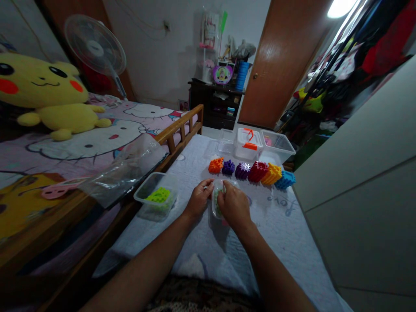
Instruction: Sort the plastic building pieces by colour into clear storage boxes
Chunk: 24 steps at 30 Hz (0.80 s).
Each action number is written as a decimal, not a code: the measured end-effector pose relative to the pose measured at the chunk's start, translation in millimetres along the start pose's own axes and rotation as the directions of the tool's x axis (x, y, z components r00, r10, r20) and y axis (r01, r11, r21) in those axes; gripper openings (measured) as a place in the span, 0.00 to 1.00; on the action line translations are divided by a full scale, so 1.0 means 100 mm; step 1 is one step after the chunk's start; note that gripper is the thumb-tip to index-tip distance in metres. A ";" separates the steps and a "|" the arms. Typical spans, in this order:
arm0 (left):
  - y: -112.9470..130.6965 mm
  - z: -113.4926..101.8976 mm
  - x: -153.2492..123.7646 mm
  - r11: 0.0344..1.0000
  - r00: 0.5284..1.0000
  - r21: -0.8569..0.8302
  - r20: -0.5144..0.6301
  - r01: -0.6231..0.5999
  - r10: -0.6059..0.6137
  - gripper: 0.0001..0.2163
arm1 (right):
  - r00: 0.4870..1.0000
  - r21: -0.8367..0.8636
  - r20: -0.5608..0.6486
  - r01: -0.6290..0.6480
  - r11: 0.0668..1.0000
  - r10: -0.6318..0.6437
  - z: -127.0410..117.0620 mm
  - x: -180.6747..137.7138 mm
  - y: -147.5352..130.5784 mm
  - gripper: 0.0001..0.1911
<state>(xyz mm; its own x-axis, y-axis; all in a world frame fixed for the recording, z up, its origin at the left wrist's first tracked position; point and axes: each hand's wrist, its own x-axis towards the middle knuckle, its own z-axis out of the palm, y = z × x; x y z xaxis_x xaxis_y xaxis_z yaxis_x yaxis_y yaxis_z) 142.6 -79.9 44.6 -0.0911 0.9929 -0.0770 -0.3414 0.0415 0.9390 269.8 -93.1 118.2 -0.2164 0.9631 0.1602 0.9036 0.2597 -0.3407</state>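
Note:
My left hand (199, 198) and my right hand (233, 203) meet over a small clear container (217, 203) with green pieces inside, on the pale bed sheet (208, 242). Both hands have their fingers curled on the container's rim. Just beyond them runs a row of plastic block clusters: orange (216, 165), dark purple (228, 167), purple (242, 170), red (258, 171), orange-yellow (271, 173) and blue (285, 179). To the left of my left hand sits a clear tub (156, 197) holding bright green blocks (158, 195).
Clear boxes, one with an orange latch (248, 143), stand at the far end of the sheet. A wooden bed rail (177, 130), a crumpled clear plastic bag (130, 169) and a yellow plush toy (48, 95) lie left. A grey cabinet wall (364, 173) rises on the right.

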 end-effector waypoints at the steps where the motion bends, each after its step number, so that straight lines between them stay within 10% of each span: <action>1: 0.01 0.00 0.00 1.000 1.000 0.016 -0.005 -0.009 0.009 0.22 | 1.000 0.004 0.006 0.002 1.000 -0.002 0.01 0.00 0.00 0.18; 13: 0.00 -0.02 0.02 0.997 0.999 -0.070 0.014 0.031 -0.030 0.23 | 0.963 0.313 -0.267 0.053 0.948 0.034 0.01 -0.21 0.62 0.19; 19: 0.00 -0.06 -0.03 0.997 0.998 -0.078 0.055 0.025 -0.020 0.23 | 0.954 0.651 0.224 -0.299 0.698 0.200 0.08 -0.37 0.97 0.25; 24: 0.04 -0.08 -0.07 0.997 0.993 -0.045 0.103 0.056 -0.051 0.23 | 0.944 0.839 0.247 -0.321 0.440 0.219 0.09 -0.29 0.99 0.25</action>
<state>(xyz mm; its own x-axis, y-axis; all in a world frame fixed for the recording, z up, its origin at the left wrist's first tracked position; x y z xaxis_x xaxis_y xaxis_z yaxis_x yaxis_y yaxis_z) 134.0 -87.1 46.2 0.0229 0.9957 -0.0899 -0.3874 0.0917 0.9173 361.8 -94.3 71.8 -0.0981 0.9835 -0.1521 0.1569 -0.1356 -0.9783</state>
